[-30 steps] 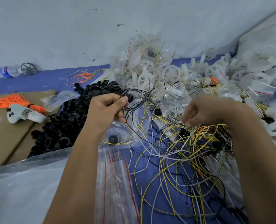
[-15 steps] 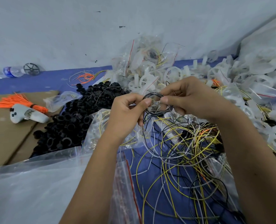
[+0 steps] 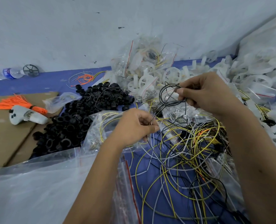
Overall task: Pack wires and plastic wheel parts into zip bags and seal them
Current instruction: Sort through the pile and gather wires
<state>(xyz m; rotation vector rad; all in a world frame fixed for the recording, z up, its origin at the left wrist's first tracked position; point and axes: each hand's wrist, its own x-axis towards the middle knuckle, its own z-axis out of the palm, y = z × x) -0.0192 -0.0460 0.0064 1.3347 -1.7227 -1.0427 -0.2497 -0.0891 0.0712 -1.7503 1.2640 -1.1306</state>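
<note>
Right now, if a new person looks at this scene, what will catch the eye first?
Probably the two hands at the centre: the right hand pinches a coil of black wire, and the left hand pinches its loose end. Next, the heap of black plastic rings on the left and the bright orange wire bundle on cardboard.

Both forearms run out of the bottom edge, the elbows unseen. The left hand [image 3: 134, 126] covers part of a clear zip bag [image 3: 100, 126] — its mouth cannot be made out — and the curled fingers hide how the thin black wire [image 3: 168, 97] is pinched. The right hand [image 3: 205, 94] conceals the far end of that wire's coil. At far left, a water bottle [image 3: 9, 73] is cut off by the edge, its label too blurred to read. The heap of white plastic wheel parts [image 3: 250, 75] spills past the right edge, individual pieces melting into blur. Near left, a large plastic sheet [image 3: 37, 188] runs out of frame — whatever lies beneath it is hidden.
</note>
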